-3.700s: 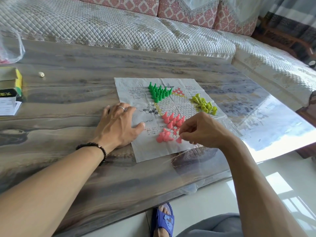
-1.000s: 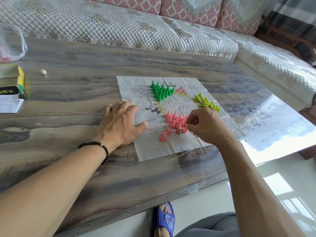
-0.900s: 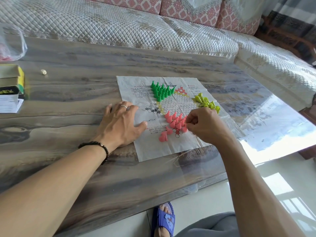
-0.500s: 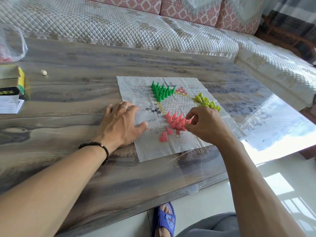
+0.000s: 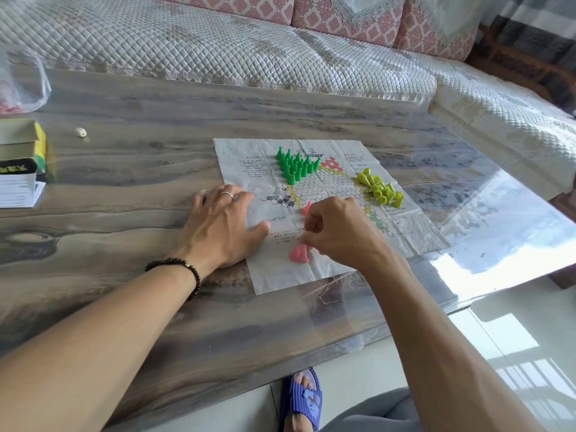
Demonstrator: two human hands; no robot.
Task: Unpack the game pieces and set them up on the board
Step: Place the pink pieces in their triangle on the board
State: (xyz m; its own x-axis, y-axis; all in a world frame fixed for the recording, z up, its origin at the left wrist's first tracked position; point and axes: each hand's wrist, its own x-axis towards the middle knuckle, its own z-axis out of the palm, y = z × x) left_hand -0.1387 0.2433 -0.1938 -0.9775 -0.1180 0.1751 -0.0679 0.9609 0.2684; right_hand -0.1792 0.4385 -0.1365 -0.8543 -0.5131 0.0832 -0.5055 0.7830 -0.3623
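We see the left hand [image 5: 223, 226] lying flat with its fingers spread and straight, its palm pressing the near-left edge of the paper game board [image 5: 271, 275] onto the table [image 5: 124, 182]. A ring sits on one finger, and a dark bead bracelet [image 5: 177, 265] circles the wrist.

Just to the right of it, the right hand [image 5: 338, 233] hovers low over the board with its fingers curled inward. They seem to be pinching something at the tips, but the hand's own back hides it, so we cannot tell whether it holds a piece. A couple of pink pieces [image 5: 299, 254] lie on the paper directly beneath those fingertips, touching or nearly touching them, and one more pink piece [image 5: 307, 207] peeks out just beyond the knuckles. The rest of the pink set is covered by the hand.

Farther out, past the left hand's fingertips, the green pieces [image 5: 296, 166] stand upright in a tight triangle on the board's far corner. Beyond the right hand and a little to its right, the yellow pieces [image 5: 381, 190] cluster on the board, some upright and some tipped over.

Well off to the left of the left hand, at the table's edge, we see an open yellow and black box [image 5: 20, 151] resting on a white leaflet, a small white die [image 5: 81, 132] just beyond it, and a clear plastic bag [image 5: 21, 82] farther back.
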